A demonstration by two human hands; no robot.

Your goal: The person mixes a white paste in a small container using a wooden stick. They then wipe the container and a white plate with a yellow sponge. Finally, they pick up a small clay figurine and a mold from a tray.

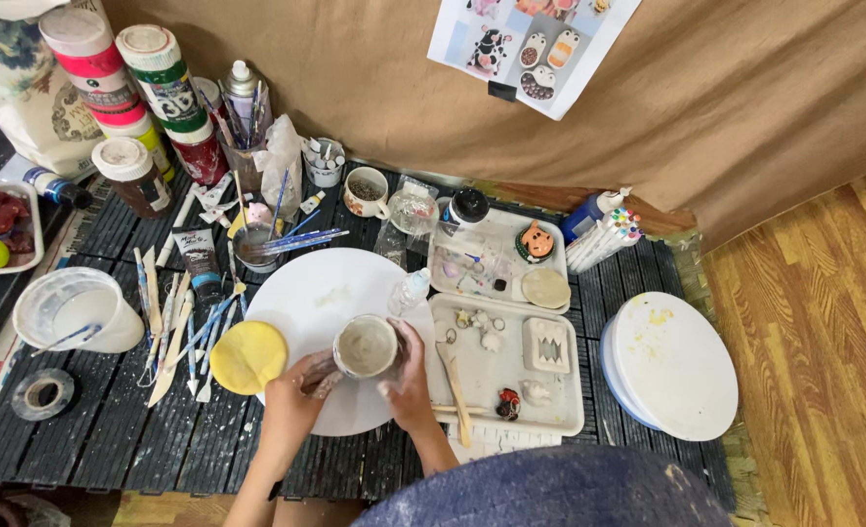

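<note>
Brown cloth is draped behind a dark slatted desk (140, 439); at centre frame a white round board (306, 293) is laid; above it a clay cup (366, 346) is gripped by both closed hands, left (296, 390) and right (409, 376); even, gentle pressure seems advisable.

A pottery-painting craft corner: paint jars (164, 78), brushes (194, 332), white turntable (326, 293), trays of small ceramic pieces (550, 410).

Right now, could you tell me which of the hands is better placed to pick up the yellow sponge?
Probably the left hand. The yellow sponge lies just beside it on the white round board, whereas the right hand is on the far side of the clay cup that both hands hold.
</note>
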